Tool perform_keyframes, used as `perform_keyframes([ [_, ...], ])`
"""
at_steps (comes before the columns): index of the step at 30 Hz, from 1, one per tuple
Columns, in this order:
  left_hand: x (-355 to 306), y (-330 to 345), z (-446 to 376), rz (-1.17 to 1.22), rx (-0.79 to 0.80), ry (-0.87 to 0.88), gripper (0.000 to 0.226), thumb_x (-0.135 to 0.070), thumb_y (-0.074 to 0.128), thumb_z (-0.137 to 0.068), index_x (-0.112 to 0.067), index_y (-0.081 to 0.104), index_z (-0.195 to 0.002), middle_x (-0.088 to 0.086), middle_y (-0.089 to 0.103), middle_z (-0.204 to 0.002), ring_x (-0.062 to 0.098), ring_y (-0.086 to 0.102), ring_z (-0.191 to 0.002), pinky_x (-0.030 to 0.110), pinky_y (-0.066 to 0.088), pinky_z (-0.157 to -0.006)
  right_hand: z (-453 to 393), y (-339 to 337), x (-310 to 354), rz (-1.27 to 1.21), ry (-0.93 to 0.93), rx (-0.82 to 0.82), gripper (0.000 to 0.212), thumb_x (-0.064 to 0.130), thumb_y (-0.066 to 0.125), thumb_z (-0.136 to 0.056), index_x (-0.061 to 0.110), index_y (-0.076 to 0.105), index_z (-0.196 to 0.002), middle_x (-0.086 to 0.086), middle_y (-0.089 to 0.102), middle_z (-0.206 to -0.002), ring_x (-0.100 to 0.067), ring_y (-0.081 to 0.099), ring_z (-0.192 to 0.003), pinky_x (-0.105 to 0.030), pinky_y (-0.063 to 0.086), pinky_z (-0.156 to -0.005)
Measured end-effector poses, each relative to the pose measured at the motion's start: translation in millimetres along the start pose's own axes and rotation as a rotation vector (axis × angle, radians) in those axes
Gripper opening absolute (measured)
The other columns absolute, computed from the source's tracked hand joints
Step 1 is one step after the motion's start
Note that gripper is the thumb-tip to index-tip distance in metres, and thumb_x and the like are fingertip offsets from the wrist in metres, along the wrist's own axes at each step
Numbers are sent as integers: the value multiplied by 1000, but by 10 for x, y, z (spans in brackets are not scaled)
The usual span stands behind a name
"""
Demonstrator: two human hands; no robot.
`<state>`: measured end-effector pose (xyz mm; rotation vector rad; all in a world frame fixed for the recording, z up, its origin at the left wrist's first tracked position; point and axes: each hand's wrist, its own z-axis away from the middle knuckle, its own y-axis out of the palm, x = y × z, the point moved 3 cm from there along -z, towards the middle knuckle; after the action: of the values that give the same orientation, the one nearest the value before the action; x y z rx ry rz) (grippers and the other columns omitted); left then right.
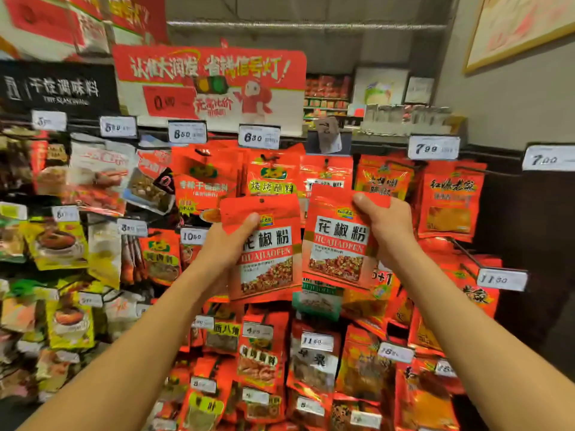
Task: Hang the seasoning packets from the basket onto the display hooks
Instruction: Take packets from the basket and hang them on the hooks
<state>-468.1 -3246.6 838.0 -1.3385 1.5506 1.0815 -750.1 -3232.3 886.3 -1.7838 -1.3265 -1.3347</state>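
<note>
Packets upright: left hand [230, 241] grips one [267, 247], right hand [389, 225] another [337, 241]; right's top nearer hook [325, 163] above.

Red promo sign [209, 85] hangs overhead in front of me, white characters, a traffic-light picture and a red mascot on it. Left of it, black category board [57, 88] with white lettering. White price tags along the rail: 6.50 tag [187, 132], 6.30 tag [259, 137], 7.99 tag [433, 147], 7.00 tag [547, 158] far right. Lower down, 10.50 tag [192, 236] and 11.50 tag [501, 279]. Framed poster [516, 26] on the grey wall, upper right. Distant shelves [326, 94] behind, stocked with red goods, blurred.
</note>
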Motion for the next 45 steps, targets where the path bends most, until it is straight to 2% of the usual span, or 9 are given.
perform_keyframes([
  [4, -142, 30, -110, -48, 52, 48, 45, -61, 77, -70, -27, 74, -99, 3, 80, -96, 24, 78, -88, 36, 60, -72, -229, 225, 101, 14, 27, 12, 17, 29, 80, -85, 17, 69, -82, -1, 78, -74, -21, 76, -67, -35, 60, -62],
  [7, -210, 79, -147, -94, 77, 52, 40, -64, 77, -65, -34, 76, -91, -2, 80, -92, 18, 78, -84, 35, 58, -72, -393, 350, 125, 2, 49, 12, 15, 28, 79, -86, 16, 70, -82, -5, 78, -76, -24, 76, -68, -39, 61, -66],
  [11, -267, 117, -227, -176, 103, 70, 8, -48, 75, -85, -41, 77, -86, -7, 80, -88, 13, 77, -78, 25, 56, -65, -589, 450, 132, 37, 91, -7, 19, 33, 79, -84, 17, 70, -86, -7, 78, -79, -29, 77, -73, -53, 63, -78],
  [20, -324, 213, -431, -160, 129, 87, 18, -37, 71, -93, -19, 72, -91, 2, 80, -86, 21, 78, -76, 28, 58, -62, -873, 568, 80, 131, 100, -40, 14, 32, 76, -83, 20, 68, -81, -4, 77, -71, -26, 76, -64, -58, 62, -75],
  [25, -221, 225, -547, -124, 130, 65, 25, -39, 72, -92, -15, 72, -97, 5, 80, -90, 24, 78, -81, 38, 61, -72, -1021, 620, -12, 210, 112, -112, 21, 38, 79, -83, 20, 68, -82, -4, 77, -74, -26, 75, -64, -54, 63, -73],
  [32, -143, 326, -733, -17, 113, 24, 20, -40, 67, -96, -21, 73, -96, 1, 80, -90, 18, 78, -80, 23, 58, -57, -1242, 670, -69, 511, 115, -191, 47, 53, 68, -91, 7, 62, -100, -9, 66, -103, -30, 63, -94, -41, 54, -82],
  [37, -143, 538, -942, 27, 136, -7, 15, -28, 71, -93, -16, 69, -101, 5, 80, -87, 23, 78, -77, 30, 59, -58, -1107, 430, -153, 474, -67, -269, 21, 42, 65, -95, 24, 57, -101, 1, 65, -107, -21, 60, -97, -37, 46, -80],
  [41, -140, 810, -1111, 27, 157, -36, 29, -44, 69, -93, -18, 68, -108, 4, 80, -92, 24, 78, -86, 40, 61, -77, -965, 299, -187, 128, -119, -109, 14, 29, 63, -95, 23, 65, -107, -3, 70, -110, -20, 68, -100, -40, 58, -80],
  [45, -204, 1055, -1252, 28, 192, -36, 29, -44, 68, -94, -18, 66, -107, 3, 80, -87, 21, 78, -78, 34, 59, -64, -889, 372, -97, 15, -30, 107, 17, 32, 66, -94, 17, 75, -97, -6, 78, -91, -18, 75, -76, -27, 56, -57],
])
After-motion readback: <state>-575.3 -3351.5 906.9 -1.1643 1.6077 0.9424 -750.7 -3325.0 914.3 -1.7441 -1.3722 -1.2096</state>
